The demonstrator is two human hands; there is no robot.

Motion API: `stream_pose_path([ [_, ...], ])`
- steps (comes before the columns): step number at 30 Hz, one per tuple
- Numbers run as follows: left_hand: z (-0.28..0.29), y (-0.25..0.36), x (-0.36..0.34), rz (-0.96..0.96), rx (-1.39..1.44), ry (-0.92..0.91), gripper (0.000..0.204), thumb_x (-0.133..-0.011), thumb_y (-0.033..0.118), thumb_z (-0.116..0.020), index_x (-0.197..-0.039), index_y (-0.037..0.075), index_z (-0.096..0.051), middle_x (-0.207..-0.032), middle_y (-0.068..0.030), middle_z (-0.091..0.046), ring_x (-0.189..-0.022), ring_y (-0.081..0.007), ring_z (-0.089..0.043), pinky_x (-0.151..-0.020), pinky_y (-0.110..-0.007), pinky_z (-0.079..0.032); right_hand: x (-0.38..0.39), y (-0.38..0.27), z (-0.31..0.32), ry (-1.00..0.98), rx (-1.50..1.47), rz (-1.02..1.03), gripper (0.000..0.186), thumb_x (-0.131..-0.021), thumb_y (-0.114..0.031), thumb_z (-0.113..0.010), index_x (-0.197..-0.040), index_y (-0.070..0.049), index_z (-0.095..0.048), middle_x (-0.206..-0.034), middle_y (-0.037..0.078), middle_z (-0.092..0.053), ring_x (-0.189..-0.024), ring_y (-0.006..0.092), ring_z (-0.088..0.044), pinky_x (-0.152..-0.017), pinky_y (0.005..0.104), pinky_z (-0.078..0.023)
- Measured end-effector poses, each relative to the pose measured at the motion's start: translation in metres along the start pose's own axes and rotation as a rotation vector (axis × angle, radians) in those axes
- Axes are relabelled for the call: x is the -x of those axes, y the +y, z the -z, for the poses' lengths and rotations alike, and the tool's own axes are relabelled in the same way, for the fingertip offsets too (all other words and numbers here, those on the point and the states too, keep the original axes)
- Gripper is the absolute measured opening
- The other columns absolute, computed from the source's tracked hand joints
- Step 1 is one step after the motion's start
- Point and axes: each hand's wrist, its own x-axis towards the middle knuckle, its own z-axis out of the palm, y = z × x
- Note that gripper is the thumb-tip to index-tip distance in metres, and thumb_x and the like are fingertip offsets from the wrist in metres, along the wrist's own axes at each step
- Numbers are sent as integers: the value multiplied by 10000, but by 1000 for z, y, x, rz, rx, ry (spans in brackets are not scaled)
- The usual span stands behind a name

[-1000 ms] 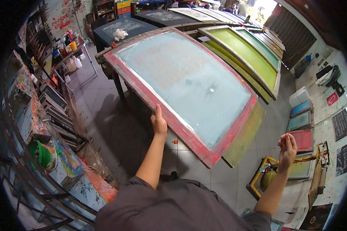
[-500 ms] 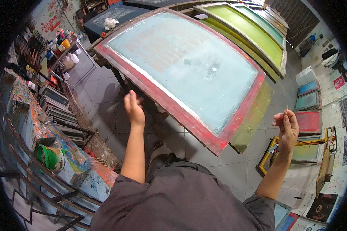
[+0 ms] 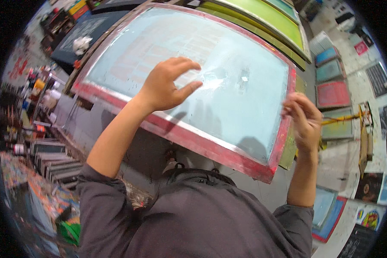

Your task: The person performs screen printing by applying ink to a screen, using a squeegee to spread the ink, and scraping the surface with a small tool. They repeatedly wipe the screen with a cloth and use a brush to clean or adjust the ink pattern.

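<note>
A person's left hand (image 3: 165,86) hovers with a wide, empty grip over the pale mesh of a red-framed screen (image 3: 262,165), while the right hand (image 3: 303,118), fingers pinched narrow, sits at its far-right edge, where a careless press could tear the mesh.

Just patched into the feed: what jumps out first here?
A big red-framed printing screen with pale blue mesh fills the centre. The left hand hovers open over the mesh; the right hand sits at its right edge, fingers pinched. Green-meshed screens lie behind it.
</note>
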Motion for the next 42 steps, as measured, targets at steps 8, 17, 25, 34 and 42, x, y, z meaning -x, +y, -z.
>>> stream_pose_path([
  [8,-16,-58,0,-87,-170,-515,649,-799,542,-582,-1340,209,-454,-1432,-190,-335,-1349,-373,-260,-1070,-585,-161,-27,50,-111,-21,364,-239,152,-814,-58,-639,-948,9,-662,-747,122,-640,-586,165,-580,-535,287,-452],
  [17,-14,-58,0,-115,-211,-550,680,-772,604,-555,-1342,242,-464,-1459,-180,-289,-1360,-389,-207,-1065,-615,-106,-27,61,-140,-40,588,-50,149,-775,26,-572,-902,24,-650,-655,129,-567,-534,228,-527,-506,322,-404],
  [25,-11,-53,-5,-99,-207,-559,686,-767,663,-531,-1315,252,-496,-1436,-188,-322,-1350,-389,-233,-1059,-621,-134,-31,66,-136,-32,544,-42,150,-737,29,-565,-862,23,-649,-640,143,-564,-533,264,-540,-503,349,-410],
  [34,-11,-50,-7,-77,-173,-561,674,-753,638,-571,-1301,248,-515,-1429,-186,-334,-1347,-392,-237,-1061,-618,-132,-35,67,-130,-97,542,-56,145,-720,30,-561,-835,24,-650,-640,150,-573,-535,266,-548,-502,347,-416],
  [42,-12,-52,-5,-66,-160,-549,681,-724,596,-605,-1301,243,-521,-1456,-156,-312,-1345,-383,-242,-1066,-596,-122,-36,64,-130,-101,532,-73,161,-720,36,-568,-854,33,-656,-657,157,-591,-529,256,-558,-498,330,-422],
])
